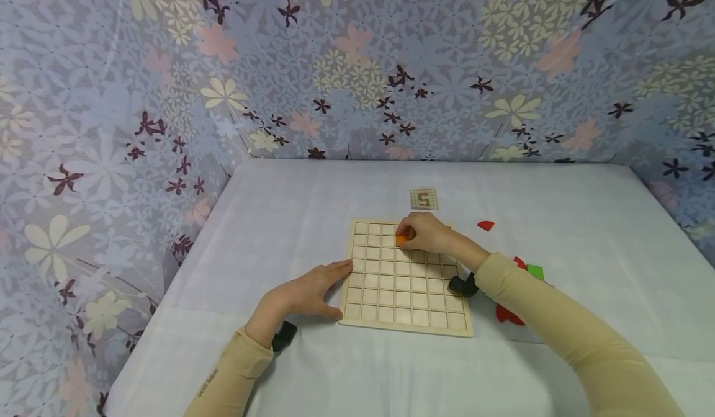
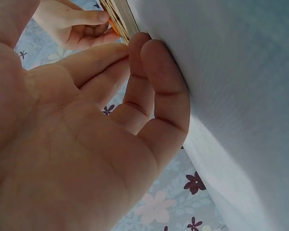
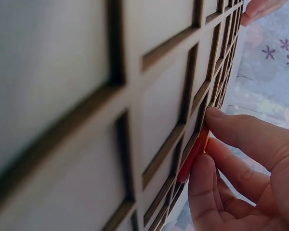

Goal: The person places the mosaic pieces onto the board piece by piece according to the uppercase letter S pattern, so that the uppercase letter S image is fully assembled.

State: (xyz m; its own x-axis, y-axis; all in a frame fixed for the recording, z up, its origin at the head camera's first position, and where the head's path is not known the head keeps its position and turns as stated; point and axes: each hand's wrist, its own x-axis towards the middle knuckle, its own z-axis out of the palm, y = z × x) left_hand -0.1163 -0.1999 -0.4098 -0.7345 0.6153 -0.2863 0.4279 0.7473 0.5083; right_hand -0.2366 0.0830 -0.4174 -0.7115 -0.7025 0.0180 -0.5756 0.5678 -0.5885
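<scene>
A square wooden grid board [image 1: 370, 305] lies on the white-covered table. My right hand [image 1: 427, 234] is over its far rows and pinches a small orange tile [image 1: 400, 240] between thumb and fingers. Close up in the right wrist view, the orange-red tile [image 3: 189, 161] is right at the grid cells. At the board's left edge my left hand [image 1: 307, 290] rests with fingers extended, fingertips touching the rim and thumb near the front corner. In the left wrist view that palm [image 2: 82, 134] holds nothing.
A small card [image 1: 424, 199] with a patterned grid lies beyond the board. To the right are a red quarter-round piece [image 1: 486, 225], a green piece [image 1: 535, 272] and several red pieces [image 1: 509, 315], partly hidden by the right sleeve. Floral fabric walls [image 1: 357, 63] surround the table.
</scene>
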